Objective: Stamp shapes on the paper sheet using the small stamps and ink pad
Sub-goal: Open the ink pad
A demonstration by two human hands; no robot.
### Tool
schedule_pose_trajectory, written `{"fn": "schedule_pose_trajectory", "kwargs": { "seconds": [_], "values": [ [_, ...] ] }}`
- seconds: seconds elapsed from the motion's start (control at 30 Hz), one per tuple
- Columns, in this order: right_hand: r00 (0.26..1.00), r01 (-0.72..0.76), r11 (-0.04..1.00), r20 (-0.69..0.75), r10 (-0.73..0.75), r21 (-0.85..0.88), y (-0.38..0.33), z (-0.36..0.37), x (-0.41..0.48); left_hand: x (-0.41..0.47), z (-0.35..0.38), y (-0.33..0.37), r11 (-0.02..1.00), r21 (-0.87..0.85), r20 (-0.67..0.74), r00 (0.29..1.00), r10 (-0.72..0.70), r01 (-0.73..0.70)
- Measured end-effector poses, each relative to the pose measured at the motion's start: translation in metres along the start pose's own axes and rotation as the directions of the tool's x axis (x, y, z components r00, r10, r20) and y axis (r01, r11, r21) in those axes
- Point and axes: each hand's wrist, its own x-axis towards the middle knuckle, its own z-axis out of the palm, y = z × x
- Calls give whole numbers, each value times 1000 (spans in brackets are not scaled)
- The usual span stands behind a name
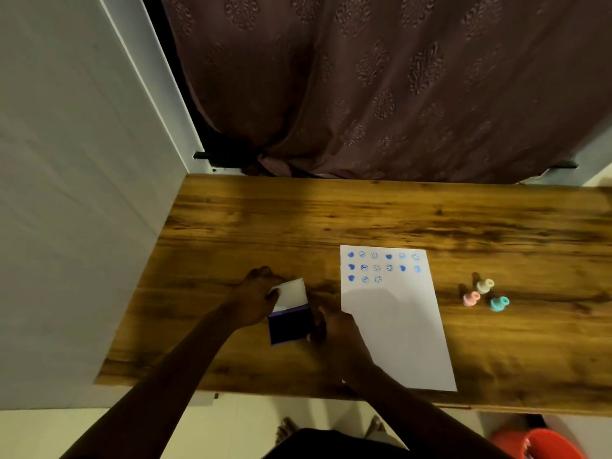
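Stamped nearly three rows atop the paper sheet (pixel 397 329), leaving most blank; pinching the ink pad (pixel 287 330) lid (pixel 292 293) with left fingers (pixel 261 276), gripping its base with right fingers (pixel 319 323).

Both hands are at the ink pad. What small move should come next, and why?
Probably the left hand should fold the white lid fully back: the ink pad is only partly open, the paper sheet's third row is unfinished, and the three stamps lie untouched.
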Motion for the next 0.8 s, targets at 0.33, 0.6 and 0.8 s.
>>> {"fn": "schedule_pose_trajectory", "kwargs": {
  "seconds": [0.33,0.6,0.8],
  "values": [
    [1000,-3,999,-23,4,49,3,3,1,0,-2,5,998,68,10,1000,3,-3],
    [999,49,996,-20,-48,76,8,-10,0,-12,-11,26,1000,-20,-75,997,13,-15],
    [991,80,983,-122,-60,166,16,-46,-7,-30,-10,73,983,-183,-174,985,-7,-25]
  ]
}}
